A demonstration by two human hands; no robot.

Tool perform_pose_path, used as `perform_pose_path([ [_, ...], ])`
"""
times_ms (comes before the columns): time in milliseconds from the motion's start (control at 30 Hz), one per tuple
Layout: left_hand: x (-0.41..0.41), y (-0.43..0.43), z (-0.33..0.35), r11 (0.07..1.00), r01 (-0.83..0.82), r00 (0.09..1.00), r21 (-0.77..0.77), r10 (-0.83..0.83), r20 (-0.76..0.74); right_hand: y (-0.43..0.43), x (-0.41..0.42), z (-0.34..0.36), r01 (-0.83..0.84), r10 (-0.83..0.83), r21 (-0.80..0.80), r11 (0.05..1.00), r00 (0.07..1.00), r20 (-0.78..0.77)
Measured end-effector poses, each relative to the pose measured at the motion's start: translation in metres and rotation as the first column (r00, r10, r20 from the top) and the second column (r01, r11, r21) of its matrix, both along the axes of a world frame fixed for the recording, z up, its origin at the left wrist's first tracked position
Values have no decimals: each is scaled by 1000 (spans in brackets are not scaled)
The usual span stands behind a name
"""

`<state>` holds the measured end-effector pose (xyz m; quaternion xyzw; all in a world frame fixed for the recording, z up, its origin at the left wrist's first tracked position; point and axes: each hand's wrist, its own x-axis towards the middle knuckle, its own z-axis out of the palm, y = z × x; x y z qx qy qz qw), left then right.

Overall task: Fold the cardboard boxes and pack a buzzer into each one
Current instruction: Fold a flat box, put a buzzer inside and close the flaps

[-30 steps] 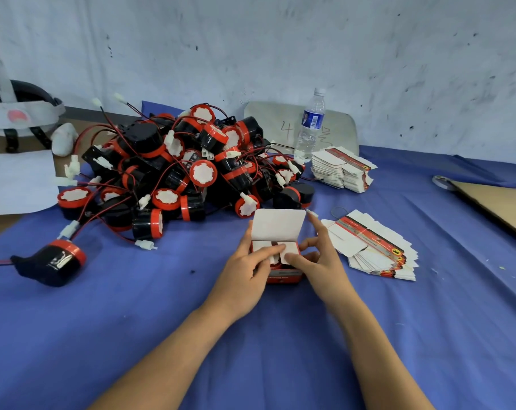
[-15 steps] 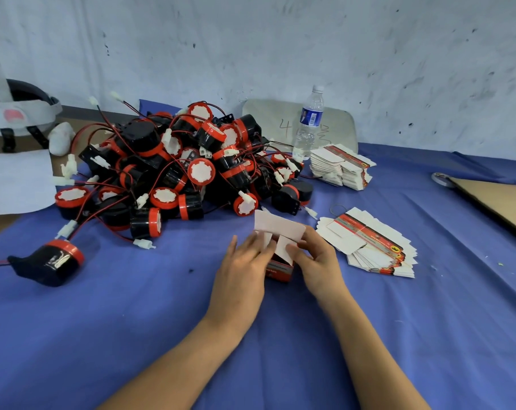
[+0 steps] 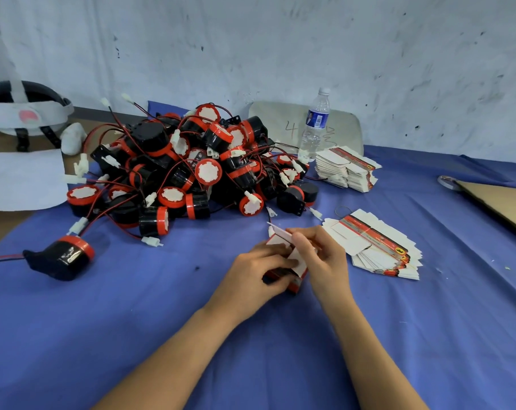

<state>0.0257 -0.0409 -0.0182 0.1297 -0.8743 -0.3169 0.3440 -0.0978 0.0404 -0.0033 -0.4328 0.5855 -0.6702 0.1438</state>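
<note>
A small red and white cardboard box [image 3: 295, 284] stands on the blue cloth between my hands. My left hand [image 3: 255, 273] grips its left side. My right hand [image 3: 321, 257] curls over the top and pinches the white lid flap [image 3: 280, 232], which is bent down towards the box. A big pile of black and red buzzers [image 3: 191, 170] with red wires lies behind. One buzzer [image 3: 63, 257] lies apart at the left. Flat unfolded boxes [image 3: 378, 247] are fanned out right of my hands, and a second stack of flat boxes [image 3: 347, 170] sits further back.
A water bottle [image 3: 315, 125] stands behind the pile, against a grey board [image 3: 345, 125]. A brown cardboard sheet [image 3: 505, 202] lies at the right edge. A headset [image 3: 23, 110] and white paper [image 3: 20, 179] are at the far left. The blue cloth [image 3: 132, 335] covers the table.
The lid flap stood upright and has been folded down over the box. My right hand moved from the box's side to its top; the box has tilted and turned slightly.
</note>
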Motion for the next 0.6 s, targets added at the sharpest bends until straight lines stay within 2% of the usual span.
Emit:
perform_pose_path([
  [100,-3,0,-2,1000,1,1000,-3,-1,-9,0,-2,-1,22,-21,11,1000,998,-53],
  [200,-4,0,-4,1000,-24,999,-14,23,-43,0,-5,-2,65,-64,50,997,998,-17],
  [300,-4,1,-5,998,-55,996,38,57,-75,1,-4,-4,0,1,95,995,1000,-13],
  [500,-3,1,-3,965,-259,942,46,263,-208,1,-3,-2,-62,66,192,979,998,-17],
  [600,1,-7,-4,927,-352,906,130,372,-203,3,-4,-3,-82,106,251,964,991,-84],
])
